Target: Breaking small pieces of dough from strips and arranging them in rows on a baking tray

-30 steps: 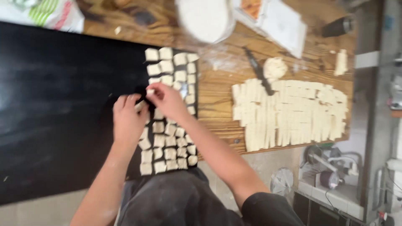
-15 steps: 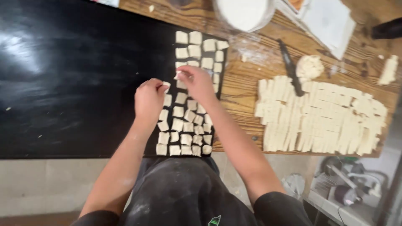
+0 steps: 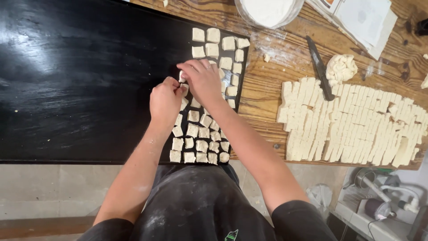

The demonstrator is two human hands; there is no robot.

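Filling the black flat tray (image 3: 89, 89), small pale dough squares (image 3: 198, 145) sit in rows; both hands, left (image 3: 164, 100) and right (image 3: 203, 80), pinch one dough piece (image 3: 181, 76) together.

Black short sleeves, flour-dusted dark apron, bare forearms.

Right hand (image 3: 204, 80) and left hand (image 3: 165, 99) cover several dough squares (image 3: 196, 145) beneath them; fingertip grip unclear. Flour bowl (image 3: 266, 11) above hands, cut by top edge. Papers (image 3: 363, 20) upper right, also cropped.
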